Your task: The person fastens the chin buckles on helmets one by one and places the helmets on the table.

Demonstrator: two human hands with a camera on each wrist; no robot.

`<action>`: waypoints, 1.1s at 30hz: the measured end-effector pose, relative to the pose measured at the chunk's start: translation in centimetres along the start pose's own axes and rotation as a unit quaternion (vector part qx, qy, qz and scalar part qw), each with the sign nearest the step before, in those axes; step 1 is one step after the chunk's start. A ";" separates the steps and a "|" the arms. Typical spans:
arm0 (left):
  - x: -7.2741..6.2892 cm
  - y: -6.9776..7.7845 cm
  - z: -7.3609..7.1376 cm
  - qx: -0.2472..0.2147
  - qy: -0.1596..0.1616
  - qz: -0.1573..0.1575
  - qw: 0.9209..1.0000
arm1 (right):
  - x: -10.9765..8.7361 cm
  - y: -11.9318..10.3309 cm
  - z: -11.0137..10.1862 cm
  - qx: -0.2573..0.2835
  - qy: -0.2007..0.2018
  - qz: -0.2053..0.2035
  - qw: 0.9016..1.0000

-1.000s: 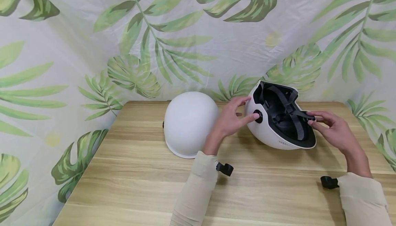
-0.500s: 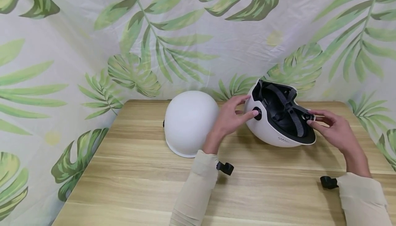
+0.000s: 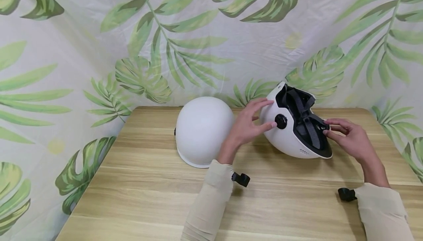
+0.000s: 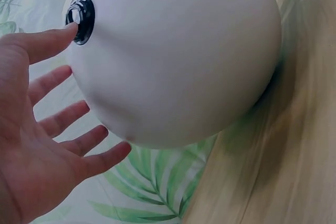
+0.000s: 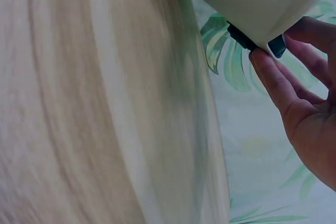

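A white helmet (image 3: 284, 142) lies tipped on its shell, its black padded inside facing up and right. Black straps (image 3: 305, 112) cross that opening. My left hand (image 3: 249, 121) rests on the shell with spread, fairly straight fingers, its thumb at the round black knob (image 3: 281, 121). In the left wrist view the thumb tip touches this knob (image 4: 81, 20), and the other fingertips lie along the shell's curve. With thumb and fingers, my right hand (image 3: 347, 136) pinches the black buckle end of the chin strap at the helmet's right rim. The right wrist view shows dark buckle parts (image 5: 276, 45) between those fingers.
A second white helmet (image 3: 205, 132) sits dome up, just left of my left forearm. Both helmets are near the back edge of the wooden table (image 3: 148, 197). Behind it hangs a leaf-printed cloth (image 3: 198, 32). Black wrist mounts (image 3: 241, 179) stick out from both sleeves.
The tipped helmet has turned, with its upper end rising and its knob shifting right. My right hand has moved slightly left with the buckle. My left hand has stayed nearly in place.
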State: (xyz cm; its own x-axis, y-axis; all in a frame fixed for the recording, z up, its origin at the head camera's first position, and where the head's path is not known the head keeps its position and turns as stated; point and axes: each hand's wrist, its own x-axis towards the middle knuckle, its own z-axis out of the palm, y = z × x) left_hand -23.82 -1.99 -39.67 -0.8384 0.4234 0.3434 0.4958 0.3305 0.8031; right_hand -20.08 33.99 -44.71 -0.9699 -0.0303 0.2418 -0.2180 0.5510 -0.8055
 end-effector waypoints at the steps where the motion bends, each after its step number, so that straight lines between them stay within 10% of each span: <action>1: 0.0 0.0 0.0 -0.006 -0.004 -0.001 1.000 | 0.0 0.0 0.0 -0.004 0.002 0.004 1.000; 19: 0.0 0.5 -0.7 0.037 0.022 0.031 0.999 | -1.6 -0.7 2.1 -0.007 -0.064 0.026 0.998; 33: -0.3 0.4 -1.0 0.014 0.006 -0.003 1.000 | -1.2 -2.0 2.0 -0.106 -0.091 -0.001 0.990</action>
State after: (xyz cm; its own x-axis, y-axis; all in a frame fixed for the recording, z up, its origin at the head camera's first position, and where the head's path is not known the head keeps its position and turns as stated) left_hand -23.60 -2.84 -38.90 -0.8443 0.4103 0.3446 0.4965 0.3573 0.7911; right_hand -18.71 31.27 -44.47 -0.9773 -0.1704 0.1259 -0.2105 0.7135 -0.6683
